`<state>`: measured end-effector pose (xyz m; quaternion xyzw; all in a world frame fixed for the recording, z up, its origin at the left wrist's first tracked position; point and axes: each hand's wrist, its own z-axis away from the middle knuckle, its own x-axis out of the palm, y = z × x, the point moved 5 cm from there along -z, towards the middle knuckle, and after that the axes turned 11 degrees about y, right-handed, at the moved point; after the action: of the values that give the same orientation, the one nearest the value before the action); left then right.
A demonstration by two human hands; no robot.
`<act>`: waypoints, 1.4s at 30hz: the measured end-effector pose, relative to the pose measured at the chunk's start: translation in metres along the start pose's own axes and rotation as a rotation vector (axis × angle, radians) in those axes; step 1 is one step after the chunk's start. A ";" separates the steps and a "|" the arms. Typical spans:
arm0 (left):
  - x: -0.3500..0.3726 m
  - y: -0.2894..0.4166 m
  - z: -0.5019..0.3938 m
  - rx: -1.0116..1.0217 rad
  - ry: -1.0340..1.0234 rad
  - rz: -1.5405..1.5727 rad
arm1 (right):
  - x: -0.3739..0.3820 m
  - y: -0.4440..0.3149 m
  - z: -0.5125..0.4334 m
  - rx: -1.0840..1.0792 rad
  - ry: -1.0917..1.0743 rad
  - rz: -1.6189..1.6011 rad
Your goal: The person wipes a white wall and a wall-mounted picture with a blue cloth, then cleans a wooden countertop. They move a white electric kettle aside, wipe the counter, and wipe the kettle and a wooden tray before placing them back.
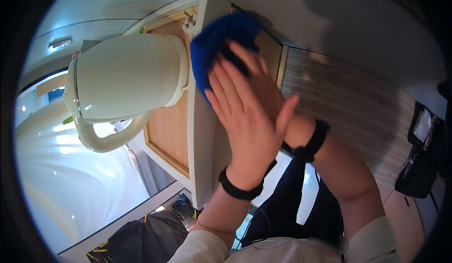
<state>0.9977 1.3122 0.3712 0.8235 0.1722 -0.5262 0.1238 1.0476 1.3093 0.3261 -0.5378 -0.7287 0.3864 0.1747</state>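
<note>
A blue cloth (208, 47) lies bunched against the front edge of a white-framed cabinet (203, 121). My left hand (247, 125) is spread back-up, its fingertips at the lower edge of the cloth and its thumb pointing right. My right hand (270, 86) is partly hidden beneath it, with blurred fingers reaching onto the cloth; whether they grip it cannot be told. Both wrists wear black bands. To the left of the cloth a cream electric kettle (123, 75) stands on the wooden top panel (169, 128) of the cabinet, with its handle towards the lower left.
A white power plug (190, 21) lies near the cloth. Striped wood-grain board (339, 111) extends to the right, with black pouches (418, 174) at its far end. Lower left are a black plastic bag (144, 240) and glossy white sheeting (88, 181).
</note>
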 end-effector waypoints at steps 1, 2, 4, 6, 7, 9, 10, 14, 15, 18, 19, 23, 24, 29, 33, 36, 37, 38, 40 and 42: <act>-0.006 -0.004 0.015 -0.020 -0.035 0.008 | 0.003 -0.009 0.008 0.005 -0.036 0.034; -0.012 -0.012 0.032 -0.066 -0.100 0.032 | 0.007 -0.021 0.021 0.041 -0.066 0.010; -0.030 -0.021 0.070 -0.048 -0.098 0.036 | 0.014 -0.044 0.045 0.113 -0.124 -0.034; -0.044 -0.029 0.095 -0.046 -0.037 0.077 | 0.019 -0.058 0.062 0.170 -0.162 -0.129; -0.051 -0.028 0.099 0.014 -0.006 0.101 | 0.016 -0.065 0.066 0.078 -0.075 -0.131; -0.066 -0.026 0.092 0.029 0.018 0.205 | 0.017 -0.060 0.068 0.002 -0.056 -0.147; -0.079 -0.022 0.083 0.022 -0.014 0.347 | 0.013 -0.055 0.068 -0.038 0.003 -0.154; -0.150 0.009 0.052 0.009 0.399 0.804 | 0.020 -0.056 0.088 0.064 -0.142 -0.098; -0.159 0.031 0.052 -0.214 0.679 0.662 | 0.021 -0.067 0.098 0.106 -0.152 -0.159; -0.157 0.049 0.043 0.135 0.291 0.782 | 0.030 -0.106 0.123 0.057 -0.129 -0.180; -0.151 0.050 0.045 0.186 0.185 0.811 | 0.033 -0.113 0.130 0.093 -0.154 -0.202; -0.135 0.048 0.064 0.237 0.019 0.832 | 0.040 -0.128 0.159 0.125 -0.153 -0.233; -0.133 0.046 0.071 0.233 0.004 0.831 | 0.042 -0.129 0.166 0.107 -0.154 -0.236; -0.108 -0.007 0.114 0.167 -0.157 0.666 | 0.050 -0.122 0.199 0.581 -0.152 -0.545; -0.093 -0.048 0.143 0.077 -0.377 0.509 | 0.051 -0.105 0.187 0.574 -0.166 -0.468; -0.074 -0.061 0.145 -0.002 -0.380 0.386 | 0.047 -0.076 0.160 0.364 -0.127 -0.151; -0.073 -0.059 0.145 0.019 -0.342 0.423 | 0.046 -0.073 0.155 0.363 -0.039 -0.160; -0.070 -0.058 0.146 -0.005 -0.329 0.437 | 0.042 -0.072 0.154 0.333 0.005 -0.182; -0.066 -0.062 0.154 -0.116 -0.377 0.445 | 0.044 -0.077 0.163 0.359 -0.031 -0.216; -0.066 -0.059 0.170 -0.098 -0.492 0.396 | 0.044 -0.087 0.184 0.426 -0.096 -0.244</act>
<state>0.8076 1.2904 0.3595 0.6821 -0.0015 -0.6663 0.3012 0.8520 1.2702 0.2664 -0.3780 -0.6978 0.5323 0.2948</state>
